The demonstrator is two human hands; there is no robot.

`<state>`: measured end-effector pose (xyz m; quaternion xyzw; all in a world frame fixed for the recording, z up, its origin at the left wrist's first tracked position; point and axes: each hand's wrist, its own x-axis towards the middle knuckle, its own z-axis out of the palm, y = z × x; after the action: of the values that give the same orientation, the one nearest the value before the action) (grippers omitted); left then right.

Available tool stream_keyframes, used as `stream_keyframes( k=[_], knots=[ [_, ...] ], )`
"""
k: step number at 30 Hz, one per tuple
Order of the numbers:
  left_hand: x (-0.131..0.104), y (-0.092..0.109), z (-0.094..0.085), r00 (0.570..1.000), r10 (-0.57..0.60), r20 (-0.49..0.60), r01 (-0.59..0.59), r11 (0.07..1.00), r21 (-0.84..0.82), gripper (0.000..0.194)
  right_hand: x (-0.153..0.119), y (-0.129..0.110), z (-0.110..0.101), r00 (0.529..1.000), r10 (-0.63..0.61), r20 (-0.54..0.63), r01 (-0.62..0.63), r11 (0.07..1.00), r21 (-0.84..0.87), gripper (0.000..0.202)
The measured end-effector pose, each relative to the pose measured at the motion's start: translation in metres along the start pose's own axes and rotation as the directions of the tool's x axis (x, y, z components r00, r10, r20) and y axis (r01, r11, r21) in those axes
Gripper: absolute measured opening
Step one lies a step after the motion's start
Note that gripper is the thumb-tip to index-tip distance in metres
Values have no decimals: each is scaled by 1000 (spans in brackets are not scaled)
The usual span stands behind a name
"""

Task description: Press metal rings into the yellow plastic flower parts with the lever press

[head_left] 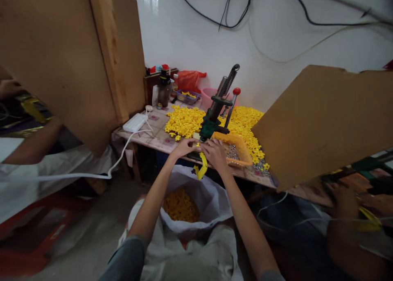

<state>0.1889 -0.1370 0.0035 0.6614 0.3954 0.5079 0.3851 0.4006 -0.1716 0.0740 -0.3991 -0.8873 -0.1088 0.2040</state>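
Note:
Both my hands meet at the base of a green hand press [211,123] at the table's front edge. My left hand [185,147] has its fingertips closed on a small yellow piece [198,144]. My right hand [215,150] is just beside it, fingers bent together by the press base; what they hold, if anything, is hidden. A yellow curved strip [202,168] hangs below, between the hands. To the right of the press, an orange basket [245,152] holds small metal parts. Piles of small yellow pieces [186,121] lie around the press.
An open white sack [211,195] with yellow pieces inside stands between my legs. Cardboard panels [325,121] rise on both sides. On the table's left lies a white power strip [135,122] with a cable. Other people's arms [35,141] show at both sides.

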Motion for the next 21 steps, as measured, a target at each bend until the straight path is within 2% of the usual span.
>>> stream_keyframes(
  k=[3, 7, 8, 9, 10, 11, 12, 13, 14, 15, 16, 17, 19, 20, 21],
  knots=[
    [0, 1, 1, 1000, -3, -8, 2, 1000, -28, 47, -7, -2, -3, 1000, 2, -6, -2, 998, -66, 38],
    [1, -1, 5, 1000, 6, -7, -6, 999, -36, 45, -13, 1, -11, 999, -45, -12, 44, 997, -69, 40],
    [2, -1, 6, 1000, 7, -18, -7, 999, -36, 45, -11, 4, -15, 998, -34, -53, 31, 998, -60, 41],
    [3, -2, 7, 999, 6, -32, -8, 999, -37, 46, -5, 7, -20, 989, 16, -144, -23, 998, -51, 43],
    [4, -2, 7, 999, 5, -48, -7, 999, -38, 47, 4, 13, -25, 954, 106, -280, -120, 992, -31, 46],
    [5, -2, 8, 998, 6, -60, -8, 999, -38, 48, 17, 20, -32, 871, 227, -435, -244, 970, 17, 49],
    [6, -1, 9, 998, 8, -69, -11, 999, -39, 48, 35, 29, -39, 738, 361, -570, -370, 923, 104, 53],
    [7, -1, 9, 997, 11, -77, -15, 999, -44, 48, 57, 40, -47, 582, 492, -647, -467, 854, 229, 56],
    [7, -1, 9, 996, 15, -84, -19, 999, -51, 48, 81, 52, -55, 453, 609, -651, -516, 775, 365, 59],
    [8, 0, 9, 996, 17, -88, -22, 998, -59, 47, 108, 65, -62, 374, 726, -577, -528, 679, 511, 59],
    [8, 0, 9, 996, 18, -88, -24, 998, -66, 47, 133, 77, -68, 361, 823, -439, -514, 568, 642, 59],
    [7, 0, 8, 996, 17, -85, -23, 997, -70, 47, 156, 87, -73, 417, 860, -294, -484, 483, 729, 58],
    [5, 0, 8, 997, 12, -82, -18, 998, -67, 52, 187, 101, -78, 558, 826, -80, -413, 360, 837, 57],
    [4, -1, 8, 996, 13, -90, -18, 998, -62, 58, 192, 103, -79, 610, 792, -30, -375, 322, 870, 58],
    [3, -3, 8, 994, 15, -104, -21, 998, -58, 64, 190, 101, -79, 643, 766, -16, -333, 298, 894, 60]
  ],
)
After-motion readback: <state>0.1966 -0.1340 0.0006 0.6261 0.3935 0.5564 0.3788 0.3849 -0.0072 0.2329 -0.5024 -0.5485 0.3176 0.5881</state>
